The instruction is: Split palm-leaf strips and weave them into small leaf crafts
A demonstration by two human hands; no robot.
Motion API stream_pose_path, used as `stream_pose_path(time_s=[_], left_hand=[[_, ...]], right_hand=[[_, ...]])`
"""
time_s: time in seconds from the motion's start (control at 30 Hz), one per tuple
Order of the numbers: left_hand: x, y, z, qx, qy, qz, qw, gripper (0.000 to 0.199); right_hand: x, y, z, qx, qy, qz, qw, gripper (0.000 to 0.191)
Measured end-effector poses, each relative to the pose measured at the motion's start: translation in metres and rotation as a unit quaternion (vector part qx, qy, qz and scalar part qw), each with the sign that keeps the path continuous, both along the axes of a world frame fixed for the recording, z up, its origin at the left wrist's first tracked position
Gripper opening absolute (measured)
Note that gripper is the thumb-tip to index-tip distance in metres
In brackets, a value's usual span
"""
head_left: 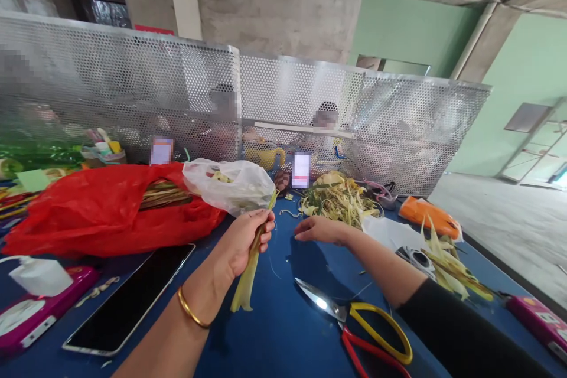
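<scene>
My left hand [254,242] is closed around a pale yellow-green corn husk strip [248,280]. The strip's twisted narrow end sticks up above my fingers, and its wide end hangs down towards the table. To the right, my right hand [319,230] hovers palm down, fingers loosely bent and nothing visible in them. Just beyond it lies a heap of shredded corn husks [339,201]. Below my right hand, scissors [341,310] with one yellow and one red handle lie with the blades pointing away to the left. A thin thread shows near the scissors.
On the blue table [274,336] are a red plastic bag [101,207], a white plastic bag [234,180], a phone [133,301], a magenta device [35,319], a tape roll [419,260], loose husks [452,263] and an orange packet [429,217]. A perforated metal screen [292,88] stands behind.
</scene>
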State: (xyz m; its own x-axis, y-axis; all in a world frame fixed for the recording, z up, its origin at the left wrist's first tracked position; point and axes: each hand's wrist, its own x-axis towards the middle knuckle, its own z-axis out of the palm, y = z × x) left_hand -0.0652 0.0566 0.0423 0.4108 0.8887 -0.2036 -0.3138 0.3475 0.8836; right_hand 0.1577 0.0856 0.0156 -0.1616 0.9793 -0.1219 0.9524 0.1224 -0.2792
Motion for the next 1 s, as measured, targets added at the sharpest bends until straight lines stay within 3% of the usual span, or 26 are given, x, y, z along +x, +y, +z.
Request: stream_pose_path(time_s=[0.13,0.2,0.33,0.5,0.63,0.73,0.83,0.93,1.0], left_hand=[[0.002,-0.001,0.0,-0.006,0.008,-0.003,1.0,0.016],[0.003,-0.001,0.0,-0.007,0.014,-0.001,1.0,0.018],[0.005,-0.001,-0.002,-0.014,0.023,-0.001,1.0,0.019],[0.008,-0.004,-0.005,-0.014,0.03,-0.017,0.999,0.018],[0.008,-0.006,-0.007,-0.019,0.021,-0.05,0.998,0.016],[0.008,-0.006,-0.008,-0.012,0.014,-0.063,0.998,0.014],[0.008,-0.007,-0.008,-0.001,0.014,-0.068,0.998,0.015],[0.009,-0.013,-0.007,0.007,0.022,-0.075,0.997,0.018],[0.013,-0.019,-0.005,0.012,0.025,-0.087,0.996,0.019]], right_hand=[[-0.017,0.015,-0.006,0.077,-0.067,0.028,0.994,0.026],[-0.022,0.022,-0.009,0.11,-0.093,0.076,0.987,0.03],[-0.011,0.028,-0.017,0.134,-0.154,0.154,0.967,0.028],[0.031,0.034,-0.017,0.168,-0.226,0.091,0.955,0.032],[0.029,0.035,-0.003,0.203,-0.224,0.05,0.952,0.029],[0.009,0.017,0.016,0.271,-0.198,0.008,0.942,0.021],[-0.004,-0.023,0.03,0.331,-0.17,-0.029,0.928,0.026],[-0.002,-0.069,0.027,0.34,-0.13,-0.018,0.931,0.032],[0.004,-0.093,0.018,0.343,0.006,-0.006,0.939,0.025]])
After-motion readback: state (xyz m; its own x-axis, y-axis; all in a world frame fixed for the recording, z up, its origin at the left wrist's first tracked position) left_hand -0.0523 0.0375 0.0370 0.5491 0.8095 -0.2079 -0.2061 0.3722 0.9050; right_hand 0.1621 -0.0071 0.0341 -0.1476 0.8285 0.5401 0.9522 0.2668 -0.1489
